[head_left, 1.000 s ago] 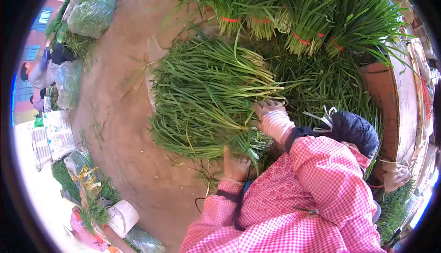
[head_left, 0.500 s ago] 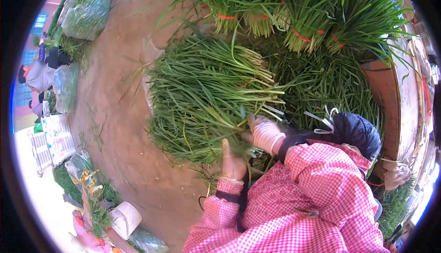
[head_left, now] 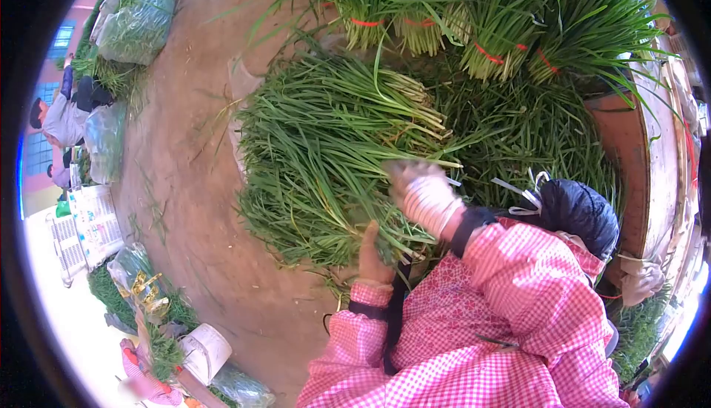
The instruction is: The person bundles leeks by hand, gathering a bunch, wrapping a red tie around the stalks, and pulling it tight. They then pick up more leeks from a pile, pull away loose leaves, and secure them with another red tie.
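Observation:
A broad heap of long green leafy stalks (head_left: 311, 134) lies in the middle, pale ends pointing right. At its lower edge my left hand (head_left: 376, 256) is closed around some green stalks, thumb up, with pale ends sticking out to its right. My right hand (head_left: 426, 193), in a pale glove with darker fingertips, is just above and right of it, over the pale ends of the heap. Motion blurs its fingers, and whether they hold anything is unclear.
Bundles with red bands (head_left: 489, 56) stand along the top. Loose leaves (head_left: 518, 126) lie right of the heap, beside a wooden board (head_left: 626, 149). At left are plastic bags of greens (head_left: 137, 27), a white crate (head_left: 96, 219), a white bucket (head_left: 206, 352) and other people (head_left: 67, 119).
My right hand has moved slightly up and over the heap's pale ends. My left hand stays nearly in place at the lower edge. A person at left has shifted slightly.

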A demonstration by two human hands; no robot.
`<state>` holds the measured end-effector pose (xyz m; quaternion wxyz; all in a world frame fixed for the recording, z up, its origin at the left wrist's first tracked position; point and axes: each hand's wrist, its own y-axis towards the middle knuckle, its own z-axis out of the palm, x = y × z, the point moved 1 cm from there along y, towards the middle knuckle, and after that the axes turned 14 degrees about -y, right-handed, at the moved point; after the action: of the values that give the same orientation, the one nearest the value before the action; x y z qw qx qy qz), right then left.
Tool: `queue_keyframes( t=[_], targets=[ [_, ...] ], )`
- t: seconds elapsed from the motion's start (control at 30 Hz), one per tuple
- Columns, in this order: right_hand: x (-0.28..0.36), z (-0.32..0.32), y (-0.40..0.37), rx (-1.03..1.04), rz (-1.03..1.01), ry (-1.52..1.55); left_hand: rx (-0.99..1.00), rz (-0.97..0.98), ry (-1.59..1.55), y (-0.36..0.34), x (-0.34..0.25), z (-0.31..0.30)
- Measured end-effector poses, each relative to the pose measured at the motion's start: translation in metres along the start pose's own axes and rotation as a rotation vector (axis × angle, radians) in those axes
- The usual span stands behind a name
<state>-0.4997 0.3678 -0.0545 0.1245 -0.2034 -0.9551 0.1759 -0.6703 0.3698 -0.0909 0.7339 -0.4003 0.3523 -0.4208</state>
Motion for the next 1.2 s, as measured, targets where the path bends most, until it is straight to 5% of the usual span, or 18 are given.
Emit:
queue_keyframes(
  t=[0.03, 0.1, 0.2, 0.37, 0.53, 0.67, 0.87, 1.03, 1.1, 1.17, 1.2],
  targets=[
    [-0.019, 0.016, 0.004, -0.361, -0.048, 0.000, -0.028, -0.029, -0.013, -0.002, -0.001, 0.004],
    [-0.040, 0.021, 0.007, -0.493, 0.036, -0.123, 0.004, -0.023, -0.020, -0.003, -0.004, -0.001],
    [-0.035, 0.024, 0.004, 0.188, 0.076, 0.020, -0.017, -0.014, 0.014, -0.007, -0.008, 0.000],
    [0.007, 0.037, -0.011, 0.221, -0.058, 0.390, 0.029, -0.117, -0.071, -0.012, -0.016, -0.013],
    [0.003, 0.049, -0.007, 0.215, 0.082, 0.658, 0.011, -0.015, 0.008, -0.011, -0.015, -0.014],
    [0.024, 0.042, -0.016, 0.535, -0.051, 0.515, 0.054, -0.045, 0.040, 0.014, 0.000, -0.052],
    [0.023, 0.034, -0.019, 0.557, -0.133, 0.431, 0.039, -0.026, 0.096, 0.012, 0.009, -0.046],
    [0.020, -0.001, -0.015, 0.266, -0.274, 0.108, 0.058, -0.159, -0.173, -0.002, 0.006, -0.023],
    [0.016, 0.001, -0.009, 0.145, -0.289, -0.032, 0.067, -0.061, -0.007, 0.001, 0.005, -0.023],
    [0.006, -0.001, 0.006, 0.114, -0.078, -0.012, 0.065, -0.029, 0.023, -0.001, 0.001, -0.020],
    [-0.003, 0.013, 0.008, -0.124, 0.011, -0.021, 0.062, -0.050, -0.027, -0.008, -0.003, -0.008]
  ],
)
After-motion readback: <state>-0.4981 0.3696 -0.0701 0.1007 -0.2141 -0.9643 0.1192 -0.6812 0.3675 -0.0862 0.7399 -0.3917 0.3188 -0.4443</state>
